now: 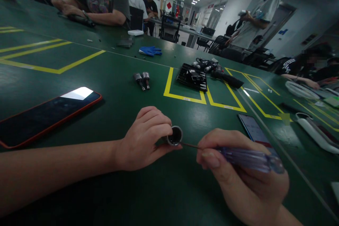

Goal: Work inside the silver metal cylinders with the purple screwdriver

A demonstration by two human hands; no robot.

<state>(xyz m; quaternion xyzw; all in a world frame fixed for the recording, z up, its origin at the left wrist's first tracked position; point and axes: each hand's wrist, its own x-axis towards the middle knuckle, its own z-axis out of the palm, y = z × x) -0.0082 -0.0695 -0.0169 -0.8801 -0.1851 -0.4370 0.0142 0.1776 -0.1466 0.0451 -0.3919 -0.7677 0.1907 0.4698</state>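
My left hand (pixel 148 137) is closed on a short metal cylinder (pixel 178 144), holding it with the hollow open end facing me. The inside of the cylinder is dark. In my right hand (pixel 238 173) is a screwdriver (pixel 246 158) with a clear purplish handle, gripped like a pen. Its thin shaft points left, and the tip meets the lower right rim of the cylinder; whether it goes inside I cannot tell. Beyond my left hand, two small metal parts (pixel 142 79) with wide round heads and narrow stems lie on the green table (pixel 127 102).
At left lies a phone (pixel 47 116) with a red edge; another phone (pixel 255 130) is behind my right hand. Farther back are a black ridged piece (pixel 192 77), dark cabled parts (pixel 206 64) and a blue glove (pixel 150 51). Yellow tape marks rectangles. Several people are around.
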